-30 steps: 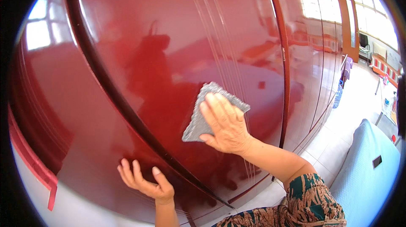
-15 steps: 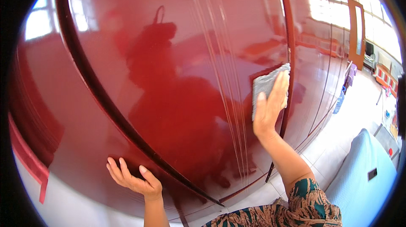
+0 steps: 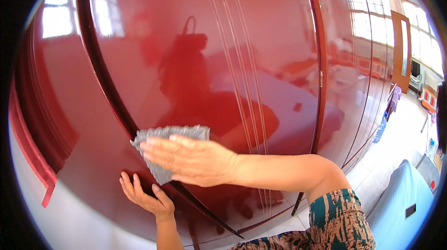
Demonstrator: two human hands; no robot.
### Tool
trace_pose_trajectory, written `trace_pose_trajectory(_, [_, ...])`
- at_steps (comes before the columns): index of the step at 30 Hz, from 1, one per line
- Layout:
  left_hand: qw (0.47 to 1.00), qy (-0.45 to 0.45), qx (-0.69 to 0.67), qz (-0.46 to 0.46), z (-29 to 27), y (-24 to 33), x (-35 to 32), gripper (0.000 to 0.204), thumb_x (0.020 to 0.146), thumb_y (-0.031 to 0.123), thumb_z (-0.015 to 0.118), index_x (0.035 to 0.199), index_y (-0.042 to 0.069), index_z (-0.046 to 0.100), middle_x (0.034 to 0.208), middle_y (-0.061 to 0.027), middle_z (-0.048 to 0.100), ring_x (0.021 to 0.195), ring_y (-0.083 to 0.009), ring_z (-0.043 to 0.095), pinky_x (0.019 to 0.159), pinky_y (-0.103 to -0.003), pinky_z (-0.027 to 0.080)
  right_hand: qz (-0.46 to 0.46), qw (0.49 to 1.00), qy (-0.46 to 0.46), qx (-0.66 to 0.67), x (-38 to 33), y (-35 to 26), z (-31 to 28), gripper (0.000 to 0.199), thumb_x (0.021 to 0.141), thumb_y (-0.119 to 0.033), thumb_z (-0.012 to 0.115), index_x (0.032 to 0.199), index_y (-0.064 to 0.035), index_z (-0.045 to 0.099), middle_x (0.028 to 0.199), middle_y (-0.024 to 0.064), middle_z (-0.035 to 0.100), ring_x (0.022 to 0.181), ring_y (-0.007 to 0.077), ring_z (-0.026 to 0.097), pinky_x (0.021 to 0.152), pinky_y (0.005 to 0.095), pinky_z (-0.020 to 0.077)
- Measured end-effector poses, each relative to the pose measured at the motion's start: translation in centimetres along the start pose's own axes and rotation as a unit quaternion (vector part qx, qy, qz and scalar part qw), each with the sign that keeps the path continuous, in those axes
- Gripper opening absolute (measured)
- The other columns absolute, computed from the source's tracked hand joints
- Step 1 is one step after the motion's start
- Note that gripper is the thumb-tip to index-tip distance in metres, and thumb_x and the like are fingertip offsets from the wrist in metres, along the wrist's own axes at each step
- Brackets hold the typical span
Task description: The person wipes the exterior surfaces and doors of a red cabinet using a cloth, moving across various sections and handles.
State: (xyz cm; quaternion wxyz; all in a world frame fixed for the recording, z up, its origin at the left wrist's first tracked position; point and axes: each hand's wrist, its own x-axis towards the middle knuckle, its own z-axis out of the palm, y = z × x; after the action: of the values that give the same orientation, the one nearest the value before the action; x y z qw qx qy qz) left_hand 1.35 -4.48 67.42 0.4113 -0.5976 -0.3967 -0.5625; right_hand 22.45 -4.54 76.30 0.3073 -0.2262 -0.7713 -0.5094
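A glossy dark-red wardrobe (image 3: 153,91) fills most of the view, its doors mirroring windows and a dark human shape. My right hand (image 3: 200,159) lies flat over a folded grey cloth (image 3: 186,131), pressing it to the door beside the dark vertical seam (image 3: 109,94) on the left. The fingers point left and are slightly blurred. Lower down and to the left, my left hand (image 3: 148,199) has its fingers apart, up against the red surface and holding nothing.
At lower right is a bed with a light-blue cover (image 3: 396,199) and a dark phone (image 3: 410,210) on it. Pale floor tiles (image 3: 368,175) run beside the wardrobe toward a brown door (image 3: 399,50). A red strip (image 3: 28,143) edges the wardrobe at far left.
My right hand has swept the grey cloth from the door's right edge leftward and down to the left seam. My left hand has stayed almost in place.
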Motion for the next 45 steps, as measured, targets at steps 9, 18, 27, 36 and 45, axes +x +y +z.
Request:
trace_pose_trajectory(9, [1.000,0.005,0.008,0.004,0.5,0.3,-0.3,0.046,0.097,0.018,0.039,0.137,-0.004,0.039,0.151,-0.0231,0.031,0.141,-0.0396,0.027,0.114,-0.053,0.021,0.338,0.923,0.142,-0.115,-11.9,14.2,-5.8,0.071,0.092,-0.040,0.052,0.148,-0.0010,0.032,0.154,0.0212,0.030,0.143,0.0382,0.026,0.111,0.0477,0.0235])
trace_pose_trajectory(18, [1.000,-0.010,0.004,-0.009,1.0,0.8,-0.5,0.046,0.097,0.019,0.038,0.136,-0.005,0.038,0.151,-0.0232,0.030,0.141,-0.0402,0.024,0.115,-0.054,0.019,0.345,0.915,0.172,-0.117,-11.0,12.3,-3.6,0.067,0.094,-0.033,0.050,0.147,0.0034,0.030,0.153,0.0251,0.028,0.143,0.0404,0.024,0.113,0.0520,0.0186])
trace_pose_trajectory(27, [0.999,-0.021,-0.027,-0.015,1.2,1.7,-0.8,0.046,0.097,0.021,0.041,0.135,-0.004,0.039,0.150,-0.0252,0.032,0.139,-0.0430,0.026,0.113,-0.055,0.020,-0.011,1.000,0.012,0.008,2.2,1.5,0.0,0.074,0.089,-0.045,0.054,0.148,-0.0047,0.033,0.156,0.0116,0.029,0.146,0.0223,0.023,0.118,0.0405,0.0137])
trace_pose_trajectory(36, [0.998,-0.052,-0.028,-0.026,0.9,1.0,-1.4,0.046,0.096,0.020,0.043,0.136,-0.002,0.041,0.150,-0.0240,0.034,0.140,-0.0418,0.026,0.113,-0.056,0.021,0.164,0.983,0.088,0.011,0.5,13.1,-6.0,0.075,0.080,-0.034,0.067,0.144,-0.0045,0.040,0.150,0.0197,0.037,0.141,0.0360,0.031,0.116,0.0462,0.0232])
trace_pose_trajectory(45, [0.997,-0.059,-0.036,-0.020,0.4,1.5,-0.7,0.047,0.093,0.018,0.044,0.136,-0.002,0.039,0.151,-0.0252,0.028,0.142,-0.0429,0.021,0.114,-0.057,0.017,0.455,0.846,0.233,-0.152,-10.4,20.2,-5.9,0.064,0.100,-0.033,0.043,0.148,0.0048,0.024,0.153,0.0275,0.026,0.143,0.0418,0.023,0.115,0.0497,0.0178])
